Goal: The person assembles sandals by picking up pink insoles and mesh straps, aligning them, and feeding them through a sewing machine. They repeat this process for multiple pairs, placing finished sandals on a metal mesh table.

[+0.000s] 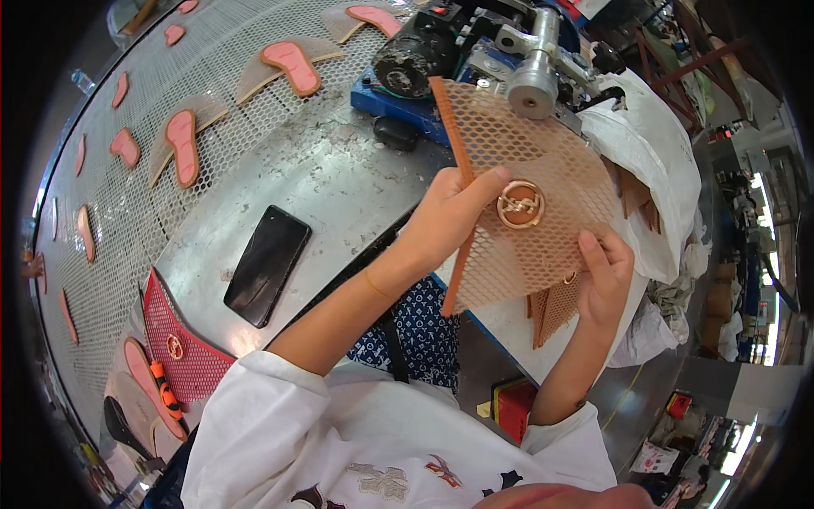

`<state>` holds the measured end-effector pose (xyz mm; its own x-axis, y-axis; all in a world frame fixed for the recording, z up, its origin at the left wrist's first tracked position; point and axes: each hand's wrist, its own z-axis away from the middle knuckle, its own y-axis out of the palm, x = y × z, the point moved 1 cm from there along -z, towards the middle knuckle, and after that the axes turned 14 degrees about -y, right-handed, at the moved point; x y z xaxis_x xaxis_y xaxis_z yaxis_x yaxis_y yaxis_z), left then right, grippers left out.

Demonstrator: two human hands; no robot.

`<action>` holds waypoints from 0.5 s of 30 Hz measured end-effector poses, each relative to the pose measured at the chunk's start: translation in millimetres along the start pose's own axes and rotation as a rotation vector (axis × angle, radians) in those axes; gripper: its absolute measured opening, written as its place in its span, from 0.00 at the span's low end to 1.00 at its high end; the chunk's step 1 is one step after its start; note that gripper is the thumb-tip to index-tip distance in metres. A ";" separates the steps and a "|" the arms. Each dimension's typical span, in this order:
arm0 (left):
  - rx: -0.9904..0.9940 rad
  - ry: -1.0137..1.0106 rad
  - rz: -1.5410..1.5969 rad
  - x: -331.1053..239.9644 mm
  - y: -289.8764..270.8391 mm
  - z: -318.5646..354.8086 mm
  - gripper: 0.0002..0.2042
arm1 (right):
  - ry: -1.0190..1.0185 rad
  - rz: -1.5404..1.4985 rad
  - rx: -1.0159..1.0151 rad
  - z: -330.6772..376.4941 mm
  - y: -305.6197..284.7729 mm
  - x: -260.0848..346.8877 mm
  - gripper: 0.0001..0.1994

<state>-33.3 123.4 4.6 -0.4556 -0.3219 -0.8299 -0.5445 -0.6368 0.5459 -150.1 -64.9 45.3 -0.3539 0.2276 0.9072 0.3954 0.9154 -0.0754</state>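
Observation:
A tan mesh piece [564, 165] with an orange-brown binding along its left edge is stretched between my two hands, in front of the machine. My left hand [449, 212] is closed on the bound edge, its thumb lying over the mesh beside a round gold ornament [520, 204] with an orange-brown centre. On the other side, my right hand [604, 271] pinches the lower right edge between thumb and fingers. Below it, more brown mesh pieces [553, 318] hang or lie partly hidden, and a small gold ring shows near my right fingers.
A blue-based machine [532, 81] with a metal roller stands just beyond the mesh. A black phone [268, 265] and a small black case [396, 133] lie on the metal table. Pink sole-shaped pieces [181, 148] rest on a perforated surface. Red mesh [185, 343] lies left; white sacking [649, 161] right.

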 end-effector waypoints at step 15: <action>0.037 0.043 -0.179 40.9 20.8 44.2 0.21 | 0.130 0.252 0.237 -46.4 -3.2 8.5 0.08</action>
<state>-94.4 128.0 -12.9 -0.3190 -0.2357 -0.9180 -0.6405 -0.6603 0.3921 -115.0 -81.2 72.5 -0.1535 0.4257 0.8918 0.2439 0.8908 -0.3833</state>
